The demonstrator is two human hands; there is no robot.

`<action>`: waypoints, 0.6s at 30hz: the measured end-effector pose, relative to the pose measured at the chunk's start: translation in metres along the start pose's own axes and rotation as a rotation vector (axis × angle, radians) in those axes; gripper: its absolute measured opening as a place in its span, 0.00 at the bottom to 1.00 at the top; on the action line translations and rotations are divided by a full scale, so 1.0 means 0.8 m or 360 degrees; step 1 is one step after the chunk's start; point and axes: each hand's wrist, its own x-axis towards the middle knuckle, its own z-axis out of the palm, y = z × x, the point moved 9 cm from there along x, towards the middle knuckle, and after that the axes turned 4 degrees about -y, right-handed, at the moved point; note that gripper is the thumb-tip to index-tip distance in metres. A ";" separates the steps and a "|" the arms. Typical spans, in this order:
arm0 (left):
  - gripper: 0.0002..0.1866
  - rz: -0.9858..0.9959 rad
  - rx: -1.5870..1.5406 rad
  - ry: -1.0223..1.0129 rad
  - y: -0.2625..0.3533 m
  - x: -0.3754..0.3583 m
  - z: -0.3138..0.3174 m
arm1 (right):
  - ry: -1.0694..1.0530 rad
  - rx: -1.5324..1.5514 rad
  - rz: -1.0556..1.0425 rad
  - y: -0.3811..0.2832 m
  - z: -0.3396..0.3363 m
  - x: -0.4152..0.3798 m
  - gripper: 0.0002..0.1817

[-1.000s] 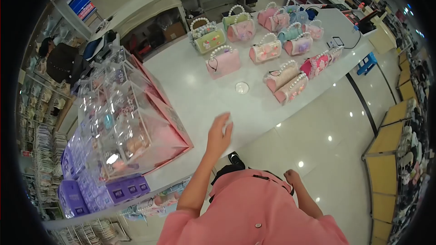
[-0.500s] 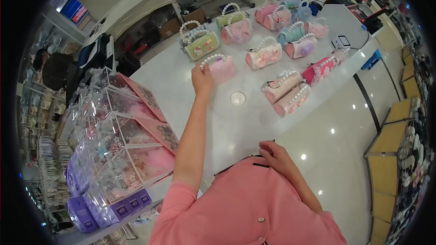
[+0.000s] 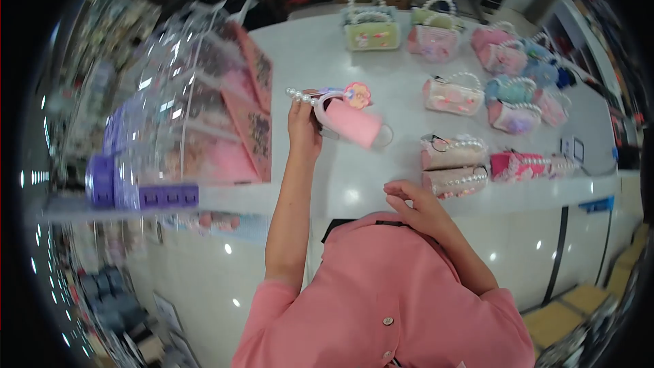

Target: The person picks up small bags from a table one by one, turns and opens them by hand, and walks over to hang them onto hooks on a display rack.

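Observation:
A small pink bag (image 3: 354, 125) with a pearl handle hangs tilted over the white counter, its handle in my left hand (image 3: 304, 125). The fingers of that hand are wrapped round the pearls. A round pink tag (image 3: 357, 95) shows above the bag. Partly behind the bag's lower end is a round clear disc (image 3: 385, 135) on the counter. My right hand (image 3: 413, 202) is near the counter's front edge, fingers apart, holding nothing. To its right, two pale pink bags (image 3: 454, 152) lie one before the other.
Clear boxes with pink contents (image 3: 231, 123) stand at the left, purple cases (image 3: 167, 195) in front. Several pearl-handled bags, among them a green one (image 3: 372, 37) and a bright pink one (image 3: 511, 166), stand along the counter's back and right. A small white device (image 3: 571, 148) lies far right.
My left hand has lifted the pink bag and tilted it, bringing it nearer my body. The head view has turned to the left and down. My right hand stays near the counter's edge.

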 end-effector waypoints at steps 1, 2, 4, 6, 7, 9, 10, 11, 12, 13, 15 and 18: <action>0.11 -0.0001 0.0037 -0.0047 0.000 -0.015 -0.009 | -0.0105 -0.0005 0.0016 0.001 0.006 0.002 0.18; 0.11 -0.0004 0.0075 -0.0096 -0.001 -0.031 -0.016 | -0.0208 -0.0012 0.0032 0.001 0.013 0.004 0.18; 0.12 0.0144 -0.0517 -0.0238 0.012 -0.070 0.005 | -0.0398 -0.0075 0.0000 -0.001 0.027 0.008 0.17; 0.13 0.0101 -0.0842 -0.0250 0.018 -0.103 0.014 | -0.0531 -0.0114 -0.0027 -0.002 0.043 0.007 0.17; 0.13 -0.0022 -0.0886 -0.0185 0.013 -0.115 0.013 | -0.0572 -0.0134 -0.0048 -0.005 0.049 0.008 0.17; 0.16 -0.0144 -0.0996 -0.0162 0.006 -0.132 0.011 | -0.0623 -0.0142 -0.0069 -0.013 0.058 0.011 0.17; 0.17 -0.0190 -0.1111 -0.0255 0.006 -0.135 0.015 | -0.0633 -0.0132 -0.0070 -0.018 0.061 0.014 0.17; 0.17 -0.0238 -0.1225 -0.0359 0.006 -0.136 0.020 | -0.0635 -0.0124 -0.0074 -0.023 0.063 0.016 0.17; 0.18 -0.0289 -0.1339 -0.0470 0.008 -0.137 0.026 | -0.0628 -0.0104 -0.0078 -0.025 0.065 0.017 0.18; 0.19 -0.0279 -0.1323 -0.0524 0.011 -0.136 0.028 | -0.0618 -0.0086 -0.0084 -0.026 0.066 0.020 0.19; 0.20 -0.0275 -0.1287 -0.0634 0.016 -0.137 0.032 | -0.0569 -0.0092 -0.0115 -0.028 0.067 0.026 0.20; 0.20 -0.0302 -0.1293 -0.0958 0.028 -0.137 0.048 | -0.0463 -0.0138 -0.0138 -0.027 0.064 0.028 0.19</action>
